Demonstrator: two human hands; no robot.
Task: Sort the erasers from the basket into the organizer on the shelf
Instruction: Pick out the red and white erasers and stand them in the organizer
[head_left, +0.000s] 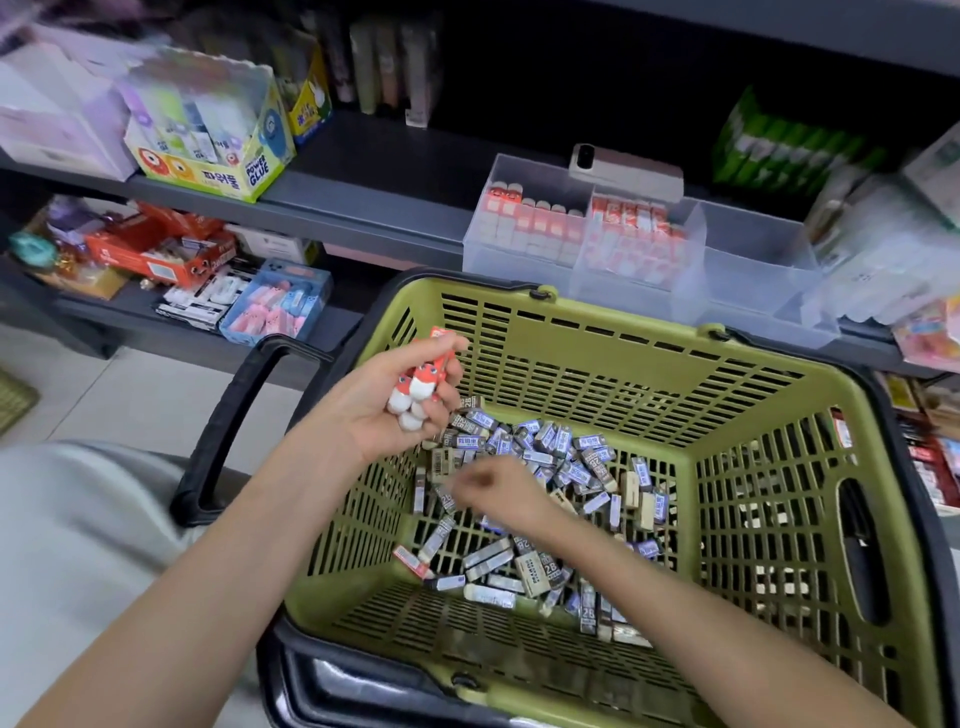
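Organizer (753, 260) on dark grey shelf (374, 182)

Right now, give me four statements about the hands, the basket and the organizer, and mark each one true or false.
1. The left hand holds a bunch of orange-and-white erasers. True.
2. The basket is red. False: it is green, with black handles.
3. The right hand is up at the shelf. False: it is down inside the basket, over the grey and blue erasers. It is too blurred to tell whether it holds one.
4. The clear organizer on the shelf already has orange-and-white erasers in its left and middle compartments. True.
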